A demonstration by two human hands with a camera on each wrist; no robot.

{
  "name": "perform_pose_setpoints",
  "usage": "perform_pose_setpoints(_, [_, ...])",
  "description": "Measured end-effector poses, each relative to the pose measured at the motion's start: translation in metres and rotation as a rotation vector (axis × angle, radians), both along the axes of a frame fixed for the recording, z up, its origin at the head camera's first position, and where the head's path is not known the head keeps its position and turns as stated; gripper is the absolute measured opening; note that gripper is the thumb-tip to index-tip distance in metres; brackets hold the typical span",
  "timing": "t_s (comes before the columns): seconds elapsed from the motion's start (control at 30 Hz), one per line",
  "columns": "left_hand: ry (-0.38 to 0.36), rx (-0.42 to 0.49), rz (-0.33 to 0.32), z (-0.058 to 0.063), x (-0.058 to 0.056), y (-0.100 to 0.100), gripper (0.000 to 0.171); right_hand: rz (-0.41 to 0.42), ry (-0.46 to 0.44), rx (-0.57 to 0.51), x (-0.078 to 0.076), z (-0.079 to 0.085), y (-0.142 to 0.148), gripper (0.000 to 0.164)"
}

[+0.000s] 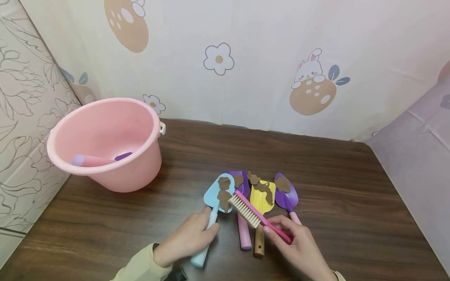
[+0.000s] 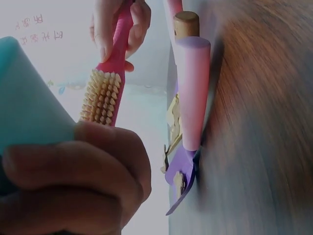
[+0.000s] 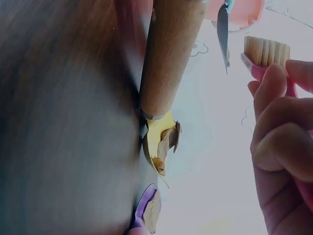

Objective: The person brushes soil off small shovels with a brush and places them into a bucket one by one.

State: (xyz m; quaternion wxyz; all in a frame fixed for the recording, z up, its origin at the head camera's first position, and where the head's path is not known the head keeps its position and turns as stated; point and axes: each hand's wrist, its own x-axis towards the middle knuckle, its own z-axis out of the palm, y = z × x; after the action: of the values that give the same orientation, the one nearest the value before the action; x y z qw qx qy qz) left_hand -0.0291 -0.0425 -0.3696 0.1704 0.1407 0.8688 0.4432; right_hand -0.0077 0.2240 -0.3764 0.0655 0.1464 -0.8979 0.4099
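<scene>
My left hand (image 1: 188, 236) grips the handle of a light blue toy shovel (image 1: 211, 195), whose blade carries brown clay-like lumps (image 1: 224, 197). A pink brush (image 1: 251, 208) with cream bristles is pinched in my right hand (image 1: 297, 244), its head close to the blue blade. Beneath and beside the brush lie a purple shovel with a pink handle (image 1: 244, 234), a yellow shovel (image 1: 260, 201) with a wooden handle, and a second purple shovel (image 1: 286, 197) at the right. Brown lumps sit on their blades too. In the left wrist view the brush (image 2: 105, 95) hangs bristles toward the left hand.
A pink bucket (image 1: 140, 168) stands at the left on the dark wooden table (image 1: 334, 175). Inside it lies a tool with a pink handle (image 1: 93, 160) and a purple end. A patterned curtain (image 1: 260, 86) hangs along the table's back edge.
</scene>
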Motion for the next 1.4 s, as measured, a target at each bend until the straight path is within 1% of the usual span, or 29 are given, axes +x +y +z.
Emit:
perform_pose_setpoints(0.1, [-0.023,0.018,-0.01,0.001,0.002,0.001,0.015,0.013,0.028,0.023,0.0,0.001,-0.002,0.024])
perform_pose_setpoints(0.2, [-0.03,0.022,-0.018,0.001,0.003,0.003,0.015,0.029,0.054,0.039,0.0,0.001,-0.003,0.026])
perform_pose_setpoints(0.37, [-0.037,0.019,-0.018,0.004,0.004,0.004,0.015,0.043,0.069,0.037,0.0,0.0,-0.004,0.027])
perform_pose_setpoints(0.5, [-0.035,0.016,-0.016,0.006,0.004,0.004,0.015,0.068,0.11,0.027,-0.001,-0.003,-0.005,0.029])
perform_pose_setpoints(0.67, [-0.051,0.02,-0.014,0.007,0.005,0.005,0.016,0.074,0.144,0.029,-0.001,-0.004,-0.005,0.032])
perform_pose_setpoints(0.77, [-0.056,0.027,-0.011,0.007,0.005,0.005,0.016,0.094,0.124,-0.005,0.0,-0.004,-0.005,0.032])
perform_pose_setpoints(0.9, [-0.042,0.03,-0.01,0.006,0.006,0.005,0.016,0.125,0.088,-0.069,0.0,-0.005,-0.004,0.034])
perform_pose_setpoints(1.0, [-0.032,0.027,-0.014,0.006,0.007,0.006,0.017,0.134,0.109,-0.092,-0.001,-0.007,-0.004,0.036])
perform_pose_setpoints(1.07, [-0.024,0.027,-0.016,0.006,0.008,0.006,0.018,0.137,0.143,-0.101,-0.002,-0.007,-0.004,0.037])
perform_pose_setpoints(1.17, [-0.024,0.037,-0.015,0.006,0.009,0.008,0.02,0.126,0.191,-0.09,-0.002,-0.006,-0.005,0.038])
perform_pose_setpoints(1.2, [-0.026,0.042,-0.014,0.006,0.01,0.009,0.022,0.117,0.194,-0.074,-0.002,-0.005,-0.005,0.038])
perform_pose_setpoints(1.27, [-0.042,0.061,-0.01,0.006,0.01,0.01,0.026,0.094,0.19,-0.039,-0.002,-0.002,-0.005,0.036])
perform_pose_setpoints(1.4, [-0.052,0.067,-0.012,0.006,0.012,0.011,0.026,0.057,0.14,0.017,-0.001,0.002,-0.005,0.03])
